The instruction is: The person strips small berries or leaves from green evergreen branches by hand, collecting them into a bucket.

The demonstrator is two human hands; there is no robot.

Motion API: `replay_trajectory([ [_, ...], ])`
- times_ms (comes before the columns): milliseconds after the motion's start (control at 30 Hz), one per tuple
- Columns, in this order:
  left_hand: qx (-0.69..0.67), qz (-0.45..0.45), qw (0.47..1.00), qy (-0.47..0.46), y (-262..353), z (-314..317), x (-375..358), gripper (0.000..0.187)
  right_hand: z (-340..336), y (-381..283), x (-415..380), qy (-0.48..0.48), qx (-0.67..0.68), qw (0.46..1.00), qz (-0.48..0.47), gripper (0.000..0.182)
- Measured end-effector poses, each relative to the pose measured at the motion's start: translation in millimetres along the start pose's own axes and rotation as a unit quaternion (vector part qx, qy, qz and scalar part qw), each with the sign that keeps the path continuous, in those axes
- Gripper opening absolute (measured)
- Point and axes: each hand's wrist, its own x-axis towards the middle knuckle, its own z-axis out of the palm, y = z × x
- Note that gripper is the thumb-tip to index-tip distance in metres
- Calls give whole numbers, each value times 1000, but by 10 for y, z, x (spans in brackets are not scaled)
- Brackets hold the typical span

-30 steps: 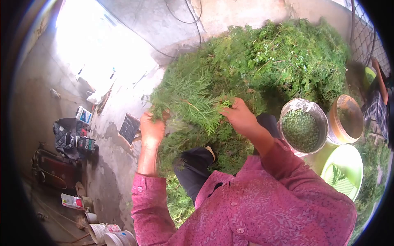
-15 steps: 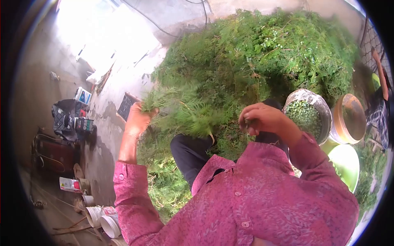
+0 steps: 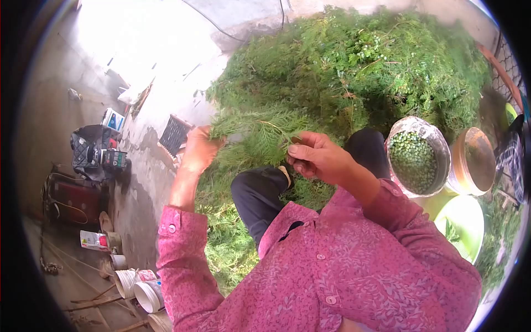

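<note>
A feathery evergreen sprig (image 3: 260, 128) stretches between my two hands above the green pile. My left hand (image 3: 200, 150) is closed around one end of it. At the other end, my right hand (image 3: 322, 159) pinches with thumb and forefinger; whether a small cone sits between those fingertips is too small to make out. To the right of my right hand stands a whitish, stained bucket (image 3: 444, 166) partly filled with small green cones (image 3: 412, 157). Behind the hands rises a large heap of cut evergreen branches (image 3: 354, 66), some bearing pale green cones.
A tan bucket (image 3: 482, 163) and a bright green basin (image 3: 473, 221) stand at the right. Another person's arm (image 3: 500, 69) shows at the far right edge. Along the left lie a black quilted bag (image 3: 88, 149), a dark red case (image 3: 74, 205) and white pails (image 3: 148, 299).
My right hand has moved left from beside my knee to the sprig and now pinches its end. My left hand has shifted slightly right and down, still holding greenery.
</note>
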Motion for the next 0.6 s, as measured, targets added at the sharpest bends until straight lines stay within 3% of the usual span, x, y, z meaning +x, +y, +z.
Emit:
replay_trajectory([
  [233,27,37,999,-12,33,23,15,18,46,-24,1,23,5,1000,-17,15],
  [333,0,63,998,-6,66,70,-3,21,32,2,-5,57,-49,997,-26,14],
  [400,-7,111,994,-4,-11,87,38,22,29,7,14,109,-210,967,-94,20],
  [433,-3,104,995,3,-19,67,46,22,17,3,19,100,-208,969,-92,20],
  [533,-103,-54,989,-92,0,-80,80,23,-78,-72,-44,107,-175,976,-77,27],
  [567,-101,-62,989,-85,-151,-78,198,23,-89,-132,-92,36,-74,996,-28,28],
  [600,-59,-15,997,-56,-421,-18,366,25,-99,-182,-147,-35,30,999,25,30],
])
